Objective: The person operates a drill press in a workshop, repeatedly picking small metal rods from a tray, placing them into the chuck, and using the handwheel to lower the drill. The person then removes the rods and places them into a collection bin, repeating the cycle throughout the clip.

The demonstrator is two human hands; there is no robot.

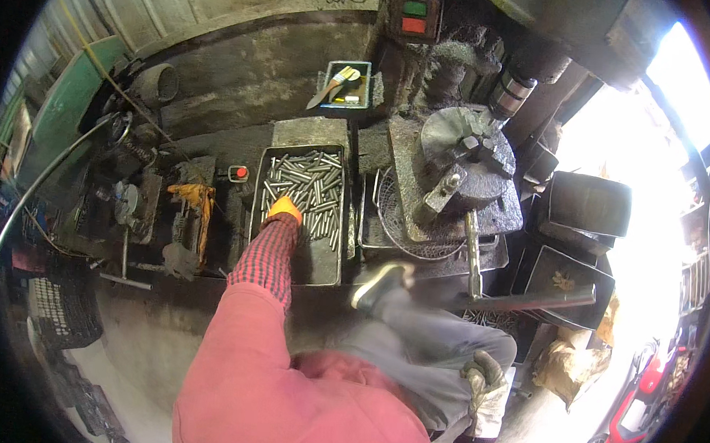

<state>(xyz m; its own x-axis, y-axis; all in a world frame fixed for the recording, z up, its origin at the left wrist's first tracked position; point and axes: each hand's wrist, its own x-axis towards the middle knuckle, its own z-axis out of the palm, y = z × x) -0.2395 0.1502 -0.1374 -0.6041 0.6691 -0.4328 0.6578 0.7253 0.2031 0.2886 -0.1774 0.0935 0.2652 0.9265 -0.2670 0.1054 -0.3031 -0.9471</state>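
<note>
My left arm, in a pink sleeve with a red-and-black checked cuff, reaches forward to a metal tray (318, 266). My left hand (286, 209), in an orange-yellow glove, is at the near edge of a heap of short metal pins (313, 184) in that tray. Its fingers are hidden. Low on the right, my right hand (486, 389) rests by my bent knee in a whitish glove with grey fingers. Those fingers are curled in; whether they hold anything is hidden.
A drill press chuck (513, 95) hangs over a round clamping fixture (465, 151) with a long bar handle (553, 300). Black bins (589, 204) stand at the right. A small tray (361, 71) holds a brush. An orange rag (197, 203) lies left of the pins.
</note>
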